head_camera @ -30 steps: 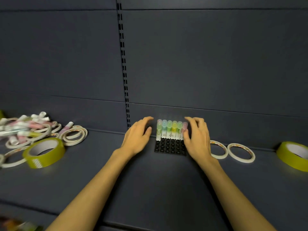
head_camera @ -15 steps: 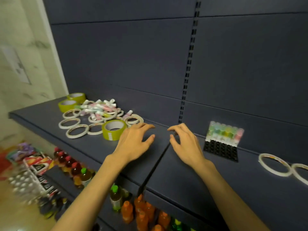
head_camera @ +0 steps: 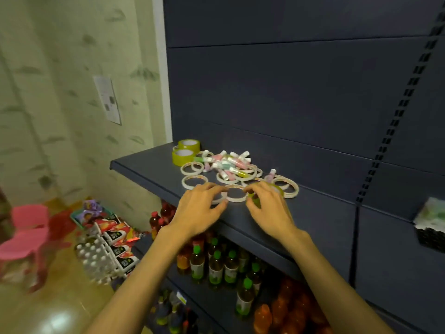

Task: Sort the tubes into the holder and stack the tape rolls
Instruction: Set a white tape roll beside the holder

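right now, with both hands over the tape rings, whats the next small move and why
Probably close the left hand on the thin white tape ring lying flat between it and the right hand. Both hands hover at it with curled fingers, and loose rings lie unstacked near the tube pile.

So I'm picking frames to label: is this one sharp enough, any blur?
Head view: motion-smeared at the edges, the tube holder at right and pink stool at left blurred; both hands soft; the loose tubes stay readable.
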